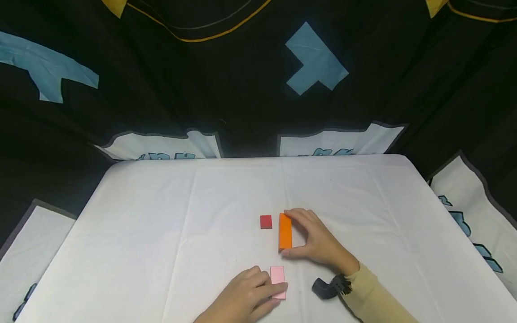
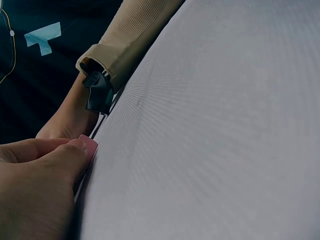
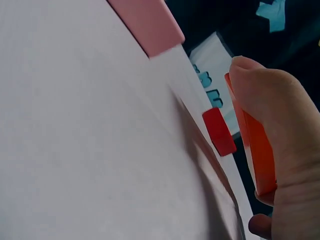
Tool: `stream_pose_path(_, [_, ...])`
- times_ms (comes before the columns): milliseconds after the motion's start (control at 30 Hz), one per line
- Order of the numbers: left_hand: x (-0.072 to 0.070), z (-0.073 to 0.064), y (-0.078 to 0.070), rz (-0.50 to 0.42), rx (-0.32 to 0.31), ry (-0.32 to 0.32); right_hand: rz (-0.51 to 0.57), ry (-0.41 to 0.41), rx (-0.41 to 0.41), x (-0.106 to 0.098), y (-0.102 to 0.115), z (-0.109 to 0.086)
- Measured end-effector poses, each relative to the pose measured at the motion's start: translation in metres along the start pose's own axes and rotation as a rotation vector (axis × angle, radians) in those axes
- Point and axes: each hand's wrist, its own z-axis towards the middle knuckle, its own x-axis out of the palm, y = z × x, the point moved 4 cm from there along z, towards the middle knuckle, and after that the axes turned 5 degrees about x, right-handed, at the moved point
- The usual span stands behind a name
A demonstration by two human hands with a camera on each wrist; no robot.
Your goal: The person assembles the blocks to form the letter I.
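Note:
My right hand (image 1: 319,237) holds an orange rectangular block (image 1: 285,231) by its two ends, thumb at the near end and fingers at the far end. In the right wrist view the thumb covers part of the orange block (image 3: 260,160). Nearer to me, my left hand (image 1: 246,296) has its fingers on a pink block (image 1: 277,274), the index finger lying across its near part. The left wrist view shows the thumb and index finger pinching the pink block (image 2: 90,145). A small red block (image 1: 265,222) sits just left of the orange one, untouched.
A white cloth covers the table (image 1: 133,233). Strapped to the right wrist, a dark curved device (image 1: 329,288) hangs close over the cloth. Behind the table hangs a black curtain (image 1: 226,89) with blue and white shapes.

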Motion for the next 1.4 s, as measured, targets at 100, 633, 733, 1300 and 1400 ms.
stream_pose_path(100, [0.000, 0.000, 0.000, 0.002, 0.002, 0.000, 0.012, 0.004, -0.019, 0.002, 0.003, -0.001])
stream_pose_path(633, [0.001, 0.000, 0.000, 0.005, -0.004, -0.005, -0.041, 0.012, -0.033, 0.009, 0.011, -0.002])
stream_pose_path(733, [0.001, -0.001, 0.001, 0.004, -0.001, -0.011, -0.049, 0.011, -0.033, 0.011, 0.012, -0.002])
stream_pose_path(1300, [0.000, -0.002, 0.001, -0.010, -0.007, -0.004, -0.092, 0.003, -0.036, 0.015, 0.015, -0.006])
stream_pose_path(1400, [0.000, -0.002, 0.001, -0.018, -0.011, -0.007, -0.085, 0.004, -0.038, 0.016, 0.017, -0.008])
